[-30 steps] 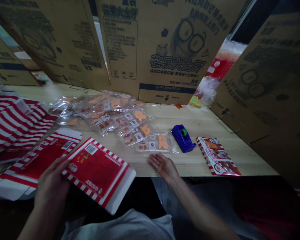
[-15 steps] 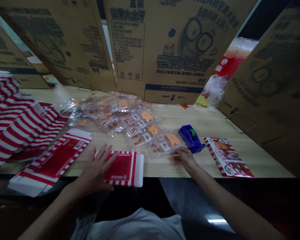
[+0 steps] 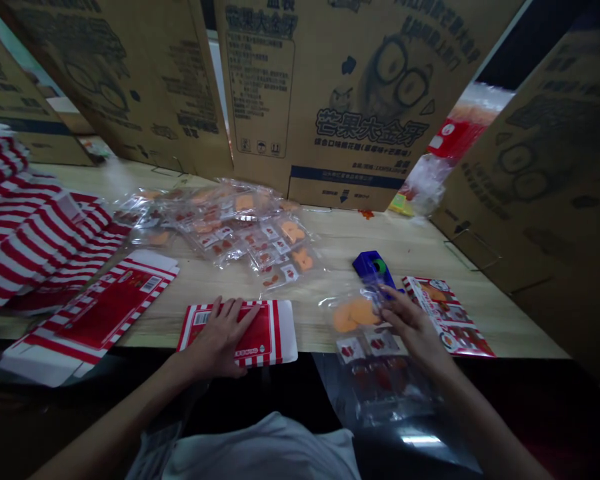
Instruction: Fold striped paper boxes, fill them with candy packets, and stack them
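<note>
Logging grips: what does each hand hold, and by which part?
Right hand grips a clear packet by its right edge; left hand only rests flat on a striped box.

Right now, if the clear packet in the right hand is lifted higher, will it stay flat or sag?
Probably it sags: the clear packet drapes over the edge of the table beside the right hand. It looks light: thin film, small orange pieces inside. The glossy film may slip.

Large printed cardboard boxes (image 3: 330, 100) are standing along the back of the wooden table (image 3: 420, 243), with clear packets (image 3: 240, 230) of orange pieces lying spread before them. A blue tape dispenser (image 3: 373, 268) is sitting just beside a flat printed carton (image 3: 447, 317), and red-and-white striped cartons (image 3: 25, 220) are lying heaped at the left.
</note>
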`<state>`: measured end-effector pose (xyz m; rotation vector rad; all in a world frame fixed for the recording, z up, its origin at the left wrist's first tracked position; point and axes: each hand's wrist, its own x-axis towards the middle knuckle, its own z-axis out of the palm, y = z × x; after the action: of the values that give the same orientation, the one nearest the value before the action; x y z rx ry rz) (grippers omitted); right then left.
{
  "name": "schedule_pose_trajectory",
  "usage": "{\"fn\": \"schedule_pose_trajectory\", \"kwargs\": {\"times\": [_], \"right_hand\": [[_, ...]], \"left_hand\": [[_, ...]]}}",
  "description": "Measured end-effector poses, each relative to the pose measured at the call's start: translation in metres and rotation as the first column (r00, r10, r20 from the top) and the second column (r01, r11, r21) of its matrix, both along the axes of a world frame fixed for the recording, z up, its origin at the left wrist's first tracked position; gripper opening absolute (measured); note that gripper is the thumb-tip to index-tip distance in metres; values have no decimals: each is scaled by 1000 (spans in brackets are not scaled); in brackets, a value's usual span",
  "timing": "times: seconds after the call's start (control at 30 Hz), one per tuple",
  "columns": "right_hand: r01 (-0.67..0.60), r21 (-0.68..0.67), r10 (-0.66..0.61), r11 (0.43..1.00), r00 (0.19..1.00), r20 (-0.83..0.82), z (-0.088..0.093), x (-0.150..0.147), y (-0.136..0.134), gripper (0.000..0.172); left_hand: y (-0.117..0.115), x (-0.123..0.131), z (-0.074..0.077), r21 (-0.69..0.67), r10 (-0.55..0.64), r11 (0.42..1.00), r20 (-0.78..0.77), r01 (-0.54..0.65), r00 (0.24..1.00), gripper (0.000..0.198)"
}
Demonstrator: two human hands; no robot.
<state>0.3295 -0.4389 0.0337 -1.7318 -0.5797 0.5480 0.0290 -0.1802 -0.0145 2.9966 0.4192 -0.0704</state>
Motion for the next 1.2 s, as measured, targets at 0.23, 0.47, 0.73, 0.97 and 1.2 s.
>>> {"fn": "schedule_pose_trajectory", "kwargs": {"times": [0.23, 0.47, 0.73, 0.97, 1.2], "right_hand": [[-383, -253, 455, 888, 811, 368, -16, -20, 52, 43], [-469, -713, 852, 522, 323, 412, 0, -43, 76, 46], [-531, -615, 812, 583, 370, 451, -50, -58, 107, 35], [-36, -100, 71, 994, 922, 382, -70, -14, 46, 46], [-121, -157, 135, 980, 987, 82, -76, -56, 19, 62]], "left_hand": [[-21, 13, -3, 29, 11, 999, 66, -13, 998, 117], [-27, 21, -8, 63, -3, 998, 192, -10, 981, 105], [-26, 26, -16, -19, 27, 1000, 107, -25, 994, 116], [-22, 28, -15, -86, 64, 994, -13, -65, 998, 124], [-33, 39, -13, -99, 91, 991, 10, -90, 996, 118]]}}
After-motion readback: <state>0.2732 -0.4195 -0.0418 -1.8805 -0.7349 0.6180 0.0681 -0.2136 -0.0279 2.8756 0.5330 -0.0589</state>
